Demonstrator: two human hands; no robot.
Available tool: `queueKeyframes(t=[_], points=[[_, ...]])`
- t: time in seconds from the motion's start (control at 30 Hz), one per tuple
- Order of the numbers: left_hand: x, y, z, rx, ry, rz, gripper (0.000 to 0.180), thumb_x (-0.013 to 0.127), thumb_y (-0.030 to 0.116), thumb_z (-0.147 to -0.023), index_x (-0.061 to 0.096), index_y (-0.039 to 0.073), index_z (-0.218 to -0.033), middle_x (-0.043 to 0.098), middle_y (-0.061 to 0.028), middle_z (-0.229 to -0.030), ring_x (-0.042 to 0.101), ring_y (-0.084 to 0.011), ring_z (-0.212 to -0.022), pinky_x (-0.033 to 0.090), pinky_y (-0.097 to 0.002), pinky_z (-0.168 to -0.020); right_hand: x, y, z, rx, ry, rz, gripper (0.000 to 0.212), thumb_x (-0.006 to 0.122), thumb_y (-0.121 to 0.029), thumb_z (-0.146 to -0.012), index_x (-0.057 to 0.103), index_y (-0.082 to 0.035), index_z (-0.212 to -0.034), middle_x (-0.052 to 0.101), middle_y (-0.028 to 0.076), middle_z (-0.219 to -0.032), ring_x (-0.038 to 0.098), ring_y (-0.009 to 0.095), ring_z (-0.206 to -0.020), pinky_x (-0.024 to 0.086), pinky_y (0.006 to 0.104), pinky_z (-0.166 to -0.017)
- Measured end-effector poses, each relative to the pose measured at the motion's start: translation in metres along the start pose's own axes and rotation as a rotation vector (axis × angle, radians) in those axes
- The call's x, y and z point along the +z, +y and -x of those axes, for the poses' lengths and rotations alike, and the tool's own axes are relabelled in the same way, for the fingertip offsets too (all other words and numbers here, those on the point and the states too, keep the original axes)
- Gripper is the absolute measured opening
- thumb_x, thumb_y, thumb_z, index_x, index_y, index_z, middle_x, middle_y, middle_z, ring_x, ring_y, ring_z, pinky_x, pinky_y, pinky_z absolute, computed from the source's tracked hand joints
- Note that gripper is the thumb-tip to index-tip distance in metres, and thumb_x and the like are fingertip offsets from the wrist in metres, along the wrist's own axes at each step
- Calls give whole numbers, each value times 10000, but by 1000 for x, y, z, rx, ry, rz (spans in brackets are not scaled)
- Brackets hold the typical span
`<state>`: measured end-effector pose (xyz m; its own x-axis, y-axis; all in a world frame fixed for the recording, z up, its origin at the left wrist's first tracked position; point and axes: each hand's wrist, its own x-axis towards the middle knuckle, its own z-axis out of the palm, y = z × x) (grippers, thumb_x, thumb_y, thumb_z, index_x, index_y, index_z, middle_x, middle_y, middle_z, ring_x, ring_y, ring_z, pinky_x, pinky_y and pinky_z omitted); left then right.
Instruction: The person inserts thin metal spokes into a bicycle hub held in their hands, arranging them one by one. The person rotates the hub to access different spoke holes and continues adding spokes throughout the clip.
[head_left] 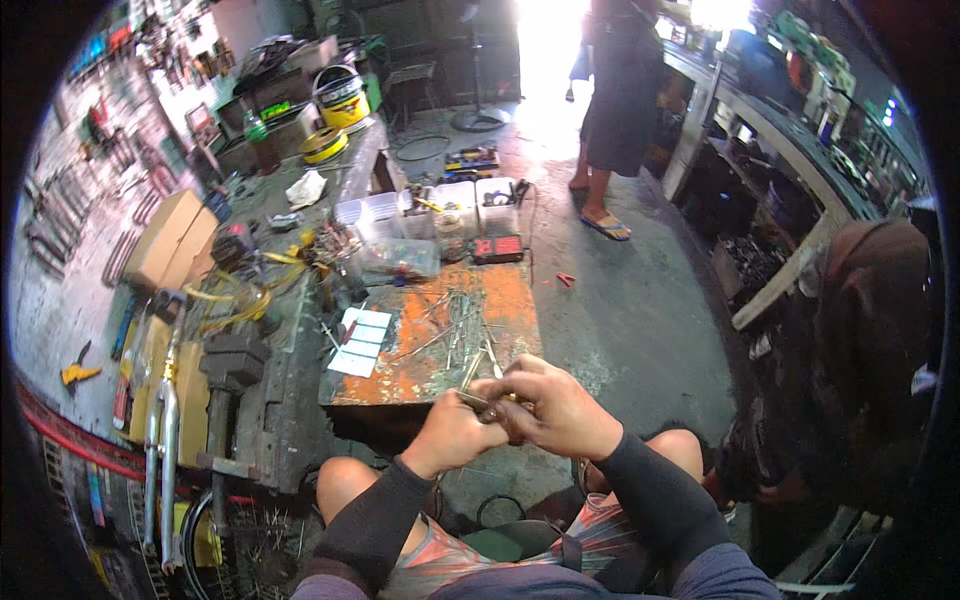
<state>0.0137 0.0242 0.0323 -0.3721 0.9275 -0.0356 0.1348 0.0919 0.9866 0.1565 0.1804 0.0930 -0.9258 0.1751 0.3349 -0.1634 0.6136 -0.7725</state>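
My left hand (452,436) and my right hand (556,408) are together over the near edge of an orange, worn-painted tabletop (408,352). The left hand's fingers are closed on a thin metal rod (469,397) that slants up toward the left. Against it, the curled right fingers are pinched, and what they grip is hidden. Just beyond my hands lies a loose pile of thin metal rods (462,325). Left of the pile, a white sheet of paper (361,342) carries a red and dark pen-like thing.
Clear plastic bins (452,210) and a red-and-black case (497,249) stand at the table's far end. A bench with a vise (233,362) is on my left. Red-handled pliers (565,279) lie on the floor. One person (618,100) stands ahead; another dark-clothed figure (872,330) is at right.
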Motion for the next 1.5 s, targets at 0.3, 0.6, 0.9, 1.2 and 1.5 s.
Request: queueKeyframes(t=[0.3, 0.6, 0.9, 1.2, 1.5], points=[[-21, -1, -1, -26, 146, 531, 532, 776, 107, -891, 625, -20, -1385, 706, -33, -1035, 640, -97, -757, 550, -260, -649, -5, 23, 15, 87, 166, 7, 174, 753, -59, -989, 733, -2, -1152, 752, 194, -988, 765, 328, -885, 600, 413, -800], [-16, -5, -4, 155, 420, 207, 495, 769, 64, -799, 660, -49, -1268, 731, -77, -997, 660, -130, -726, 569, -303, -645, -49, 59, 12, 166, 22, 214, 202, 697, -203, -1021, 676, -3, -1009, 714, 259, -950, 700, 494, -963, 542, 567, -831], [-36, -21, 2, 261, 735, 425, 534, 689, 103, -889, 597, 11, -1407, 657, -23, -927, 590, -98, -661, 513, -282, -564, -81, 86, 11, 299, 375, 607, 142, 686, -120, -953, 768, -48, -1043, 752, 226, -1024, 743, 436, -1003, 598, 528, -856], [-41, -5, 14, 177, 364, 434, 725, 785, 120, -800, 566, -33, -1474, 728, -107, -1219, 733, -181, -990, 619, -322, -833, -6, 126, -29, 388, 190, 240, 343, 724, -276, -991, 783, 24, -1147, 781, 259, -1000, 766, 442, -960, 597, 504, -884], [-36, -2, 11, 132, -66, 295, 861, 868, 154, -767, 528, -13, -1540, 704, -135, -1297, 703, -220, -1205, 556, -392, -1088, -19, 76, -24, 424, -111, -604, 456, 668, -340, -1128, 716, 29, -1392, 788, 79, -1087, 683, 137, -957, 573, 340, -885]])
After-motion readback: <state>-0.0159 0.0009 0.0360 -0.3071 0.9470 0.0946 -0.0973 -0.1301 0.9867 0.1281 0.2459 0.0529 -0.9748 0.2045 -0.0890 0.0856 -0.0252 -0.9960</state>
